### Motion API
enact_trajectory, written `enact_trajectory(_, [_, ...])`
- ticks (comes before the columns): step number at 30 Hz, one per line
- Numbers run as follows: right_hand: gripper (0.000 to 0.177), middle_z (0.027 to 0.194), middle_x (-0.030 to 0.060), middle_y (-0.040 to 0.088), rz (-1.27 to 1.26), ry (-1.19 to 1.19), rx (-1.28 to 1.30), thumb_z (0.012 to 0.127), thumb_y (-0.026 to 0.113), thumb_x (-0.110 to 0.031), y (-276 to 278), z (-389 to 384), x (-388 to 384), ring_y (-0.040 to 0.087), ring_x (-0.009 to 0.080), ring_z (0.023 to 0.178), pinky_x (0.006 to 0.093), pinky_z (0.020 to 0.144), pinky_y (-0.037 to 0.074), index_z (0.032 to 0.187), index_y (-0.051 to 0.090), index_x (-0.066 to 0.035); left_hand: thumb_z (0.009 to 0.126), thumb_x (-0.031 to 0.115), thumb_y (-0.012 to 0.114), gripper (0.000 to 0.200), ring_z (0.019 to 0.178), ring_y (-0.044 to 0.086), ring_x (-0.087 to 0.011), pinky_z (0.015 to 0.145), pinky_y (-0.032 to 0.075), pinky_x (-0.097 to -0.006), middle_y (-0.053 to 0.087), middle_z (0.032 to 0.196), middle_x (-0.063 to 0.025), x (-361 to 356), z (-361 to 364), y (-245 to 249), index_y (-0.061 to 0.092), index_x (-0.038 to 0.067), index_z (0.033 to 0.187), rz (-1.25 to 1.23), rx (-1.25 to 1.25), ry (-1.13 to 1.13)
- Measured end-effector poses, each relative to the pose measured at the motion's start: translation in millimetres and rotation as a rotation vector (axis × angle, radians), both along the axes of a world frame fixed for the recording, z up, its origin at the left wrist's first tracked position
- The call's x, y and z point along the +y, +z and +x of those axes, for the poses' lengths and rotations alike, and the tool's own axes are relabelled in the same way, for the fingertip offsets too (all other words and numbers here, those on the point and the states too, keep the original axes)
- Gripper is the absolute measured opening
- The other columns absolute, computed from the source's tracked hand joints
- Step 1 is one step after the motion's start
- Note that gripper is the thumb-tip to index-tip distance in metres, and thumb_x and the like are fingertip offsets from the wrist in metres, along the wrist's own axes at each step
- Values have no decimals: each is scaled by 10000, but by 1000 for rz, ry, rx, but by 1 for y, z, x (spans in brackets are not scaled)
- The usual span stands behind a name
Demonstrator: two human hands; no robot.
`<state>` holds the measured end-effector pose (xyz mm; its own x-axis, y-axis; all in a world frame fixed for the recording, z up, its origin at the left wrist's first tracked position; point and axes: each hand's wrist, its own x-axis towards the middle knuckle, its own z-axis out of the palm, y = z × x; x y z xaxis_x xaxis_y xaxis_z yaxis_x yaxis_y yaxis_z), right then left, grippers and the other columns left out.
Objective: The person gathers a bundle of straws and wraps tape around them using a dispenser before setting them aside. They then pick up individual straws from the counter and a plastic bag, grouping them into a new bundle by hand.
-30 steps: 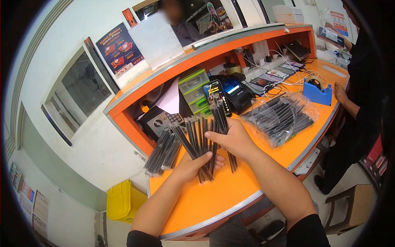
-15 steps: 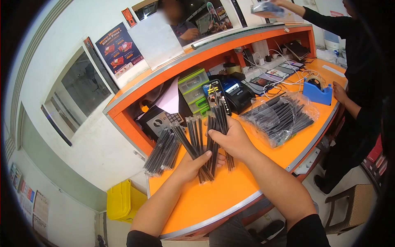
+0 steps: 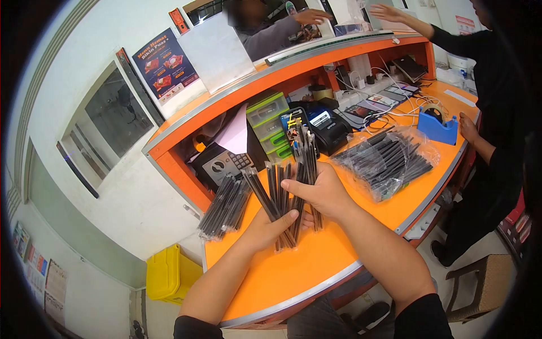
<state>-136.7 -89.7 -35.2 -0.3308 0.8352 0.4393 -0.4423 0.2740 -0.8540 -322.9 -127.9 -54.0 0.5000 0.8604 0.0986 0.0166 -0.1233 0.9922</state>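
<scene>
Black straws in clear wrappers are fanned out in both hands, above the orange counter [image 3: 243,288]. My left hand [image 3: 265,230] is closed around the lower part of one bunch of straws [image 3: 261,193], its thumb across the front. My right hand [image 3: 326,191] grips another bunch of straws [image 3: 307,161] higher up, thumb pressed on the front. The two bunches touch in the middle, and some fingers are hidden behind them. Left of my hands lies a pile of wrapped straws [image 3: 224,210]. To the right rests a clear plastic bag full of black straws [image 3: 389,164].
Behind my hands stand a safe [image 3: 221,167], green drawers [image 3: 268,113] and a black printer [image 3: 328,133]. A blue tape dispenser [image 3: 437,127], phones and cables sit at right. A co-worker [image 3: 499,113] stands there; another person [image 3: 276,37] reaches through the window.
The co-worker's raised hand has let go of a clear package, now on the ledge. The person at the window has stretched an arm toward it. My hands have shifted slightly, still holding straws.
</scene>
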Motion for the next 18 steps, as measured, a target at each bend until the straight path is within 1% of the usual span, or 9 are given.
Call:
enact_trajectory(3, [245,838,37,683,22,-60,-24,889,735,-137,0,0,0,627,100,716,280,645,512,1071,651,5,1037,219,560,423,1064,681,-292,946,561,-406,655,1146,-215,-1,1,3,466,-70,1331,2,-12,-20])
enact_trajectory(6, [250,876,36,682,-8,-89,-83,880,725,-123,3,2,-2,629,102,775,285,693,514,1079,645,5,1039,215,554,415,1065,681,-295,951,560,-411,653,1149,-217,1,1,0,463,-64,1332,0,-19,-21])
enact_trajectory(9, [253,896,39,679,31,-110,-51,878,709,-107,2,0,-2,627,103,791,284,707,516,1093,639,7,1042,207,546,401,1067,681,-300,957,558,-416,650,1153,-220,1,0,-1,466,-62,1328,-16,-41,-21])
enact_trajectory(12, [261,923,44,676,14,-112,-45,875,688,-90,1,-1,-2,630,109,817,287,728,522,1111,632,6,1043,203,541,403,1070,679,-304,963,558,-421,649,1152,-223,1,0,0,456,-59,1337,-21,-50,-39])
enact_trajectory(15, [261,940,45,677,21,-89,-8,873,680,-91,1,-1,-4,634,115,824,291,745,526,1111,631,4,1044,196,538,406,1076,677,-306,964,557,-424,649,1153,-224,-1,1,1,443,-58,1347,-28,-56,-37])
enact_trajectory(18, [274,957,49,677,3,-50,-28,872,677,-94,1,1,-3,637,119,828,293,754,528,1124,627,0,1044,196,538,411,1078,676,-307,965,556,-426,648,1154,-225,-1,0,0,436,-56,1352,-42,-46,-24])
